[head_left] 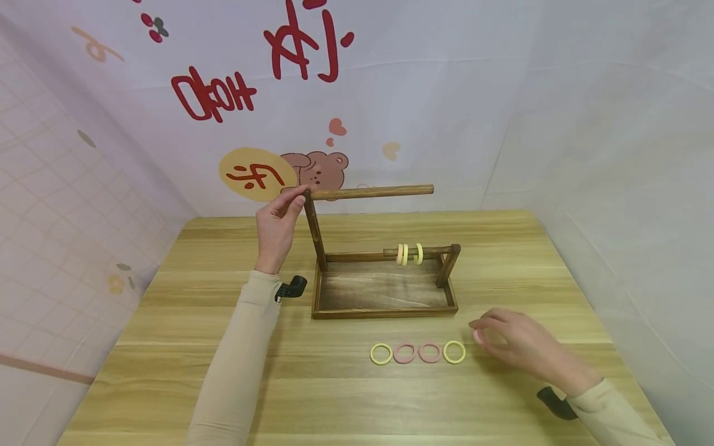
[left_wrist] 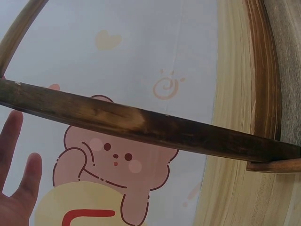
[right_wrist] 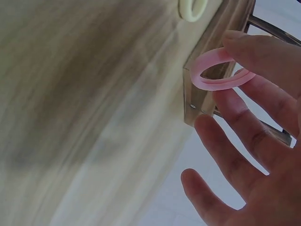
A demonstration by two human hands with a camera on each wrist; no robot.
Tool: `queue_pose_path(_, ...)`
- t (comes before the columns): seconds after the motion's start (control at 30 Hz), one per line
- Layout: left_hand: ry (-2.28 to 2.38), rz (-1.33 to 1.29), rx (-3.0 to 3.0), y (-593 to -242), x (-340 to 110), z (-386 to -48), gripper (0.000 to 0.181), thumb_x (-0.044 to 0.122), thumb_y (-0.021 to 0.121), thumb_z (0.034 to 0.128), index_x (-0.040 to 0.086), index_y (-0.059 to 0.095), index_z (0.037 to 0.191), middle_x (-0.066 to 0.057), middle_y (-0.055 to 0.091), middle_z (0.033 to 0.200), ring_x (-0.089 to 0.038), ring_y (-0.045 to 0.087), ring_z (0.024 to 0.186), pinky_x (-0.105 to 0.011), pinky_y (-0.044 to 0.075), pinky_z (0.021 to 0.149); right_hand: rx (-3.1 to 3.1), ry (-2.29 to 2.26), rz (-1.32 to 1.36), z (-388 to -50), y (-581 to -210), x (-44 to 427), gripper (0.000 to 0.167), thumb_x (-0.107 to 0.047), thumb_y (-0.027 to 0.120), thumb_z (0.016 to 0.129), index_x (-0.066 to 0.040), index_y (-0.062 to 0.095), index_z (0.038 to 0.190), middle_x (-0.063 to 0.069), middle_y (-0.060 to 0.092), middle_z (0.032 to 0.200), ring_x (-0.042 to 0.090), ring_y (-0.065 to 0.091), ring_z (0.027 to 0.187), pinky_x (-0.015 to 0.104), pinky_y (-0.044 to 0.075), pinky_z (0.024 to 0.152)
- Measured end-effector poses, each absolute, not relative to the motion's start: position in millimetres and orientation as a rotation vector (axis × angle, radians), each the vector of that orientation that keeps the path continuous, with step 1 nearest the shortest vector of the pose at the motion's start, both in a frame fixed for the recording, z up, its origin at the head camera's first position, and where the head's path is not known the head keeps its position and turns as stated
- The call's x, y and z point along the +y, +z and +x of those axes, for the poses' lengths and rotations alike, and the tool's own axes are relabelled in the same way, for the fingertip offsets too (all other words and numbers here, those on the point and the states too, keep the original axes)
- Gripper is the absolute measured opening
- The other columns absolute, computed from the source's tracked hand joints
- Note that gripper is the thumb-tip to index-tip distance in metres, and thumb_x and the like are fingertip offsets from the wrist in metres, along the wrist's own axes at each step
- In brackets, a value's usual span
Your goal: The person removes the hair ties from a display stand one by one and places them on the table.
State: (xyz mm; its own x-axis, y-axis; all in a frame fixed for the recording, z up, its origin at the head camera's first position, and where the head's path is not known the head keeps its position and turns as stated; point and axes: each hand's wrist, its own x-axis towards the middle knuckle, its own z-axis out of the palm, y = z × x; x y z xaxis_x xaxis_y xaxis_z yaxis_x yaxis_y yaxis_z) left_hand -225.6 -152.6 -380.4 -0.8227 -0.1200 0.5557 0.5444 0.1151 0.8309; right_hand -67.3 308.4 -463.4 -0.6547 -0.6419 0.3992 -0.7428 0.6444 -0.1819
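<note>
- Pink ring (right_wrist: 211, 85): pinched in right hand (head_left: 519, 342), beside ring row (head_left: 420, 354)
- Left hand (head_left: 276, 234): pinching top of rack post (head_left: 315, 230), likely steadying it
- Row spaced on counter (head_left: 334, 402), probably for easy pickup

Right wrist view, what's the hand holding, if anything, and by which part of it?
The right hand pinches a pink, round, plastic-looking ring between its fingers, by the side of the rim nearest the palm.
</note>
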Motion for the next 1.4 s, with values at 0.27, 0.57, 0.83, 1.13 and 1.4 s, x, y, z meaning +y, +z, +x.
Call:
queue_pose_path(0.27,-1.741,-0.441,-1.893,-381.6,-153.2,-225.5,0.026,0.014,0.068,0.1018,0.004,0.075,0.124,-0.013,0.075,0.12,-0.015,0.07,0.112,-0.032,0.053,0.101,-2.56,0.498,1.161,-67.3,-475.6,309.4,0.032,-0.01,0.089,0.072,-0.009,0.08,0.103,-0.006,0.071,0.093,0.006,0.066,0.075,0.024,0.057,0.065)
queue_pose_path(0.57,-1.749,-0.441,-1.89,-381.4,-152.8,-225.5,0.026,0.013,0.068,0.1014,0.003,0.075,0.124,-0.012,0.075,0.119,-0.014,0.071,0.111,-0.031,0.053,0.101,-2.7,0.4,1.143,-64.5,-483.5,309.7,0.034,-0.022,0.091,0.075,-0.015,0.079,0.105,-0.008,0.07,0.095,0.006,0.063,0.08,0.03,0.057,0.067)
queue_pose_path(0.83,-1.762,-0.402,-1.911,-379.5,-151.7,-223.8,0.026,0.008,0.066,0.1019,0.0,0.074,0.125,-0.017,0.073,0.121,-0.008,0.07,0.109,-0.029,0.052,0.101,-2.756,0.393,1.138,-65.5,-486.3,309.5,0.033,-0.026,0.091,0.076,-0.02,0.079,0.106,-0.011,0.068,0.098,0.007,0.062,0.084,0.034,0.056,0.069)
queue_pose_path(1.13,-1.767,-0.4,-1.913,-359.2,-144.2,-206.1,0.025,0.001,0.064,0.1015,-0.008,0.071,0.123,-0.015,0.075,0.119,-0.007,0.07,0.107,-0.028,0.053,0.101,-2.752,0.39,1.153,-65.2,-487.5,308.3,0.034,-0.026,0.091,0.075,-0.019,0.078,0.105,-0.01,0.068,0.098,0.009,0.062,0.085,0.035,0.056,0.07)
queue_pose_path(1.4,-1.764,-0.404,-1.912,-370.6,-147.9,-217.0,0.025,0.0,0.063,0.102,-0.008,0.071,0.125,-0.019,0.073,0.122,-0.007,0.069,0.109,-0.028,0.052,0.101,-2.82,0.368,1.116,-64.2,-486.7,307.6,0.033,-0.029,0.09,0.078,-0.018,0.079,0.107,-0.01,0.066,0.098,0.009,0.06,0.086,0.036,0.055,0.07)
